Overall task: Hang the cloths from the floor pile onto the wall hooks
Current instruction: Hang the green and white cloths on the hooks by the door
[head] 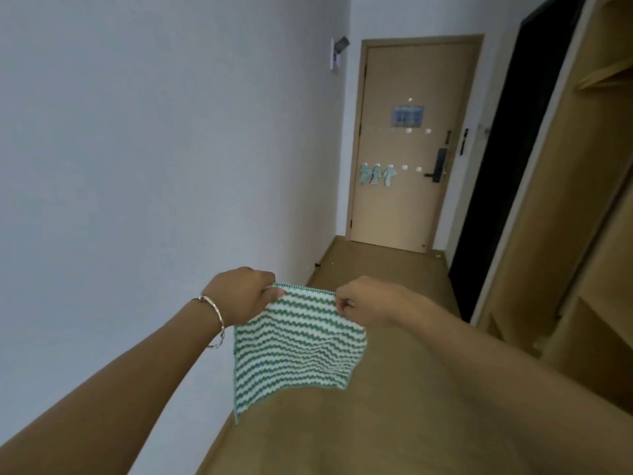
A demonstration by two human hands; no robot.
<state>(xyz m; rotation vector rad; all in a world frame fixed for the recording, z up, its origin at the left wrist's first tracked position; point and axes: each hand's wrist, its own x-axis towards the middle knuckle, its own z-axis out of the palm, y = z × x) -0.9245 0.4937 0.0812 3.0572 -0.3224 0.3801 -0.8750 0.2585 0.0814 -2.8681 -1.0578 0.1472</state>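
left hand: at 7 o'clock in view, fingers curled, pinching the top left corner of the striped cloth.
right hand: at 5 o'clock, fingers curled, pinching the top right corner of the same cloth.
striped cloth: green and white zigzag stripes, at 6 o'clock. Top edge is stretched between the two hands and the rest hangs free in the air above the floor. Bottom left corner droops lowest.
bracelet: thin metal band on the left wrist.
door: closed, tan, at 1 o'clock at the far end of the corridor, well apart from the hands.
hung cloths: three small green and white ones side by side on the door's lower row of hooks, at the left end.
bare hooks: two white ones at 3 o'clock of the hung cloths in the same row, plus two more in a row above.
door lock: dark handle unit at the door's 3 o'clock edge.
wall: plain white, fills 9 o'clock.
shelves: tan wood unit at 3 o'clock, with a dark opening just beside it towards the door.
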